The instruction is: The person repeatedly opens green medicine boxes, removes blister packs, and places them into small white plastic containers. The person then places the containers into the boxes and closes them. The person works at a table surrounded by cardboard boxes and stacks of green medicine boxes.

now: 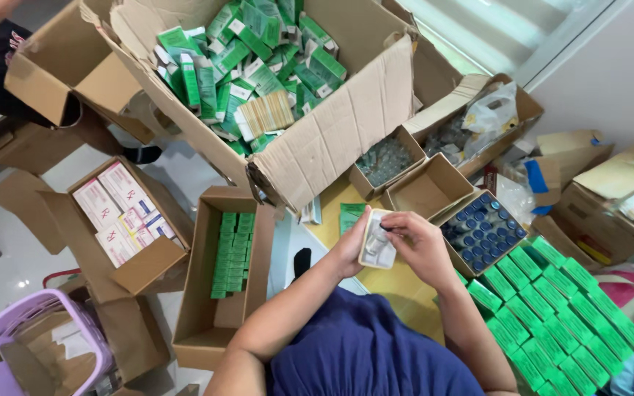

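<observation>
A small clear plastic tray (377, 248) is held between both hands just above the lap. The left hand (351, 246) is curled around its left edge, and the fingers of the right hand (420, 246) are closed over its top right corner; what appears to be a vial lies in it, though the view is too small to be sure. Little free room is left around the hands. Just right of the right hand, a small cardboard box of blue-capped vials (483, 231) is set, with rows of flat green cartons (552, 315) below it. Left of the left hand, a narrow open box of green cartons (230, 257) is seen. Beyond the hands, a large creased cardboard box (332, 125) is heaped with loose green cartons.
</observation>
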